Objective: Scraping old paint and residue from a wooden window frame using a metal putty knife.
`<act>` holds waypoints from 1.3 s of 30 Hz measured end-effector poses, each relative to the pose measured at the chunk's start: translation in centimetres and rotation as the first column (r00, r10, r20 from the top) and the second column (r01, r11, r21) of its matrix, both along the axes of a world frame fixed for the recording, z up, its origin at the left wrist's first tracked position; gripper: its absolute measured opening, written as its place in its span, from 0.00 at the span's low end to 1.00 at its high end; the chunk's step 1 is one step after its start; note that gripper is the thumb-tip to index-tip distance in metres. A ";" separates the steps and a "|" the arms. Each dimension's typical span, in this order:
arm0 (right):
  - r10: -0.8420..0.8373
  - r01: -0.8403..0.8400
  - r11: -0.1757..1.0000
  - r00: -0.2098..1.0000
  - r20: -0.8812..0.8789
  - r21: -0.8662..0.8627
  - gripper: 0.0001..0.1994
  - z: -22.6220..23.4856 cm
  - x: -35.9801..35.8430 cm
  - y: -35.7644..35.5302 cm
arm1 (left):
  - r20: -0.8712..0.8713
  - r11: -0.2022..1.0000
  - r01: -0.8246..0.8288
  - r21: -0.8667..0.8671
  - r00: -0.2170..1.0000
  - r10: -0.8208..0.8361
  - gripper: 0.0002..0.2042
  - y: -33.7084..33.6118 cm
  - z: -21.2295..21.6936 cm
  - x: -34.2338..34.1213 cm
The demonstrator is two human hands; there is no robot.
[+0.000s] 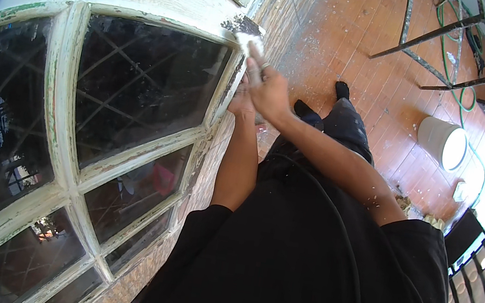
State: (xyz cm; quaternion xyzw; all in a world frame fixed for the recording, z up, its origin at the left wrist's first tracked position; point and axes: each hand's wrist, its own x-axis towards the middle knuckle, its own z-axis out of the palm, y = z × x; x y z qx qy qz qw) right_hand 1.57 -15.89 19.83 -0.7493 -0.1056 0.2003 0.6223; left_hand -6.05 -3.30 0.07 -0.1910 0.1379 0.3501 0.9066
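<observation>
A wooden window frame (72, 95) with worn, peeling white paint and dark glass panes fills the left. At its top right corner lies a dark bare patch (242, 24) with a white, blurred area just below. My right hand (271, 96) is at this corner, closed, with its fingers pointing up at the wood. Motion smears its fingertips, and what they hold cannot be made out. My left hand (241, 102) is just beside and below it, next to the frame's right edge. Its fingers are mostly hidden behind the right hand.
Pale dust and flakes lie on the orange tiled floor (333, 46). A white bucket (435, 139) stands at the right. Beyond it are a paint-spattered metal stand (438, 39) and a green hose (464, 100). A stone-clad wall (284, 1) runs beside the frame.
</observation>
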 end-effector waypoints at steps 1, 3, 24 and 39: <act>-0.029 0.031 0.999 0.994 -0.106 0.020 0.19 -0.2 1.1 -0.7 | 0.002 1.000 0.008 -0.004 1.000 -0.008 0.24 -0.6 0.9 0.7; -0.090 0.089 0.996 0.994 0.054 0.022 0.19 -3.7 1.9 -1.0 | -0.143 0.998 0.033 0.054 0.989 -0.025 0.23 -2.0 3.1 1.6; -0.145 0.159 0.987 0.920 0.365 -0.009 0.19 -7.1 3.4 0.2 | -0.143 0.979 0.085 0.184 0.988 -0.059 0.22 -3.4 5.2 1.6; -0.198 0.190 0.980 0.895 0.400 0.061 0.19 -6.2 4.2 1.4 | -0.167 0.985 0.108 0.136 0.982 -0.084 0.23 -3.7 5.9 1.8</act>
